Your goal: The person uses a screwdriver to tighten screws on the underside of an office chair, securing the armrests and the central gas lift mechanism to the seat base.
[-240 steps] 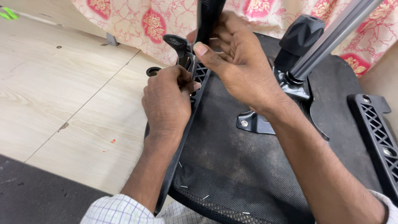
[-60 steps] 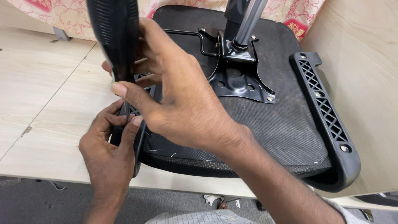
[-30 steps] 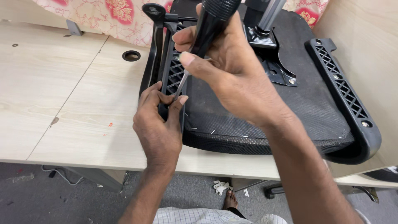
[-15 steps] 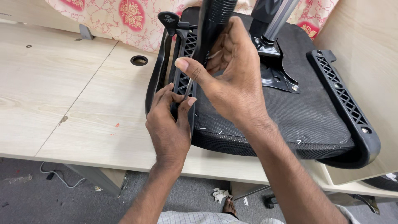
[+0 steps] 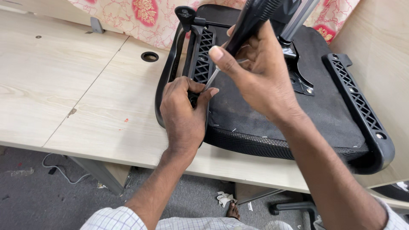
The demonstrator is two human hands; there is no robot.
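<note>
Your right hand [image 5: 260, 74] is clamped on the screwdriver [image 5: 247, 25], tip slanting toward 7 o'clock. Your left hand [image 5: 185, 113] pinches the armrest bracket [image 5: 202, 51] on the upturned chair seat [image 5: 315, 110].

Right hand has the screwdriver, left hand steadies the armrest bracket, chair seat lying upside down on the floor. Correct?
Not quite: the chair seat lies upside down on a light wooden table, not the floor, as the head view shows. The rest holds: right hand grips the screwdriver, left hand steadies the armrest bracket.

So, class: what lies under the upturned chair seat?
The chair seat rests on a pale wooden table. Behind it shows floral cloth. The table directly beneath is covered by the seat.
</note>
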